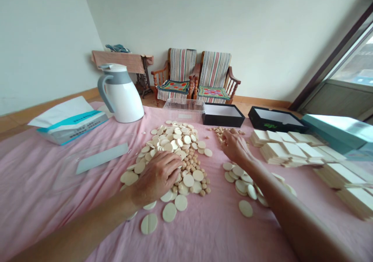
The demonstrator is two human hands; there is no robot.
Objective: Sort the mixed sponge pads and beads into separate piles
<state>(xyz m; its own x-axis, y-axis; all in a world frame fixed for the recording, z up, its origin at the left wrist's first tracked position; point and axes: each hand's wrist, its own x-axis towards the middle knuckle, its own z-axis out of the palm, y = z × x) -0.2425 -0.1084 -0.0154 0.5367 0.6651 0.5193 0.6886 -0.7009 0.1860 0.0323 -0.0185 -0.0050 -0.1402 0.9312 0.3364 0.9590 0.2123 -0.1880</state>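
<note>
Left hand (155, 178): fingers together on a heap of flat cream round discs (175, 137), grip unclear. Right hand (234, 147): fingers together, grip unclear, beside the heap, at small tan round pellets (218, 131).

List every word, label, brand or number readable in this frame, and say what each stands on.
Green lettering on the black box: too blurred to read.
Print on the blue band of the white packet: too small to read.
Pale label on the clear tub: nothing legible.
No text can be quoted from this frame.
</note>
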